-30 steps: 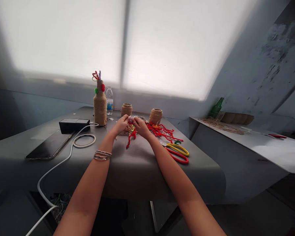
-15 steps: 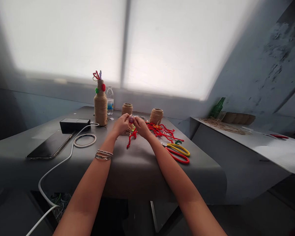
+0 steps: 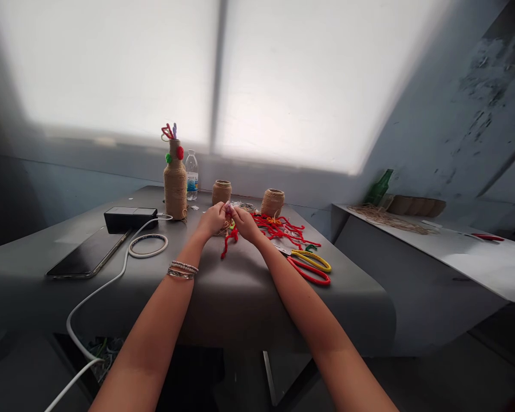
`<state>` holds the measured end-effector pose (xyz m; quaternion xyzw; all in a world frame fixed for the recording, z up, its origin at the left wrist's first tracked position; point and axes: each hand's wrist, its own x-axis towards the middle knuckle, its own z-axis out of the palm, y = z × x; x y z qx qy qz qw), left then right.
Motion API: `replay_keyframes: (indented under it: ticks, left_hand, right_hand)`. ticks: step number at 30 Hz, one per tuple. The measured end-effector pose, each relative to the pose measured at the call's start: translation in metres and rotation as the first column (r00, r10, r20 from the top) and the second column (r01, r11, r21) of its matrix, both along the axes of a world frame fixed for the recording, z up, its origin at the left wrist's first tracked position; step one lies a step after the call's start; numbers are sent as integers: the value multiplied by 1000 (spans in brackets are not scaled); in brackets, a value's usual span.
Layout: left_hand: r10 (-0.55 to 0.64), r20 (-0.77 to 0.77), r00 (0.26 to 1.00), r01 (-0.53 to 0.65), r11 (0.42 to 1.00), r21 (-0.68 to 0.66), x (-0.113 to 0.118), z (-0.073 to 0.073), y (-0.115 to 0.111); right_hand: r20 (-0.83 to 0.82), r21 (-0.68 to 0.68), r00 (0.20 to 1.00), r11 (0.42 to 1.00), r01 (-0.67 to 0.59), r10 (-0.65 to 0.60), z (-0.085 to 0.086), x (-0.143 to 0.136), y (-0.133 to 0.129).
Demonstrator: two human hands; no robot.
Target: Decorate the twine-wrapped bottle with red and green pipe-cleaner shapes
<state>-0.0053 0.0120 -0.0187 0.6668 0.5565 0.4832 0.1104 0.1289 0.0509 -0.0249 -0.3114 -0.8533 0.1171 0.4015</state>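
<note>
My left hand point(image 3: 213, 218) and my right hand point(image 3: 245, 223) meet over the middle of the grey table point(image 3: 236, 277). Both are closed, fingertips pinching a small pinkish piece point(image 3: 228, 208) between them, too small to name. Beneath and beside them lie red fuzzy stems point(image 3: 278, 226) and some loose fibres. Two twine-wrapped jars stand behind, one point(image 3: 221, 192) beyond my left hand, the other point(image 3: 273, 202) to the right. Scissors with red and yellow handles point(image 3: 313, 261) rest right of my right forearm.
At the left are a twine-wrapped bottle point(image 3: 175, 186), a plastic water bottle point(image 3: 191, 176), a phone point(image 3: 88, 252), a black box point(image 3: 130, 218), a white cable point(image 3: 122, 268) and a ring point(image 3: 148, 245). A side table point(image 3: 463, 246) holds a green bottle point(image 3: 380, 187) and an egg carton point(image 3: 416, 206).
Both hands have shifted slightly, their fingertips still together around the small piece. The things on the table have stayed in place.
</note>
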Motion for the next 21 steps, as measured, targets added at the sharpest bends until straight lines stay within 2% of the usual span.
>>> replay_keyframes:
  ticks: [2,4,8,10,17,21]
  left_hand:
    - [40,-26,999,-40,999,4,-1,1,-2]
    - [17,25,1000,-17,1000,21,-1,0,-1]
    - [-155,232,960,147,988,49,1,-5,6]
    - [-201,293,935,198,979,40,2,-8,9]
    - [-72,295,953,58,997,55,-2,-4,7]
    - [-76,338,938,68,997,35,-4,-2,7]
  right_hand:
    - [-38,-100,997,992,-77,74,0,0,3]
    - [-86,-161,990,979,-122,109,0,1,5]
    - [-123,-144,988,983,-110,92,0,0,4]
    - [-100,-118,993,990,-74,62,0,0,2]
    - [-27,-28,998,998,55,-56,3,-1,-4]
    - [-77,-33,992,994,101,-103,8,3,-4]
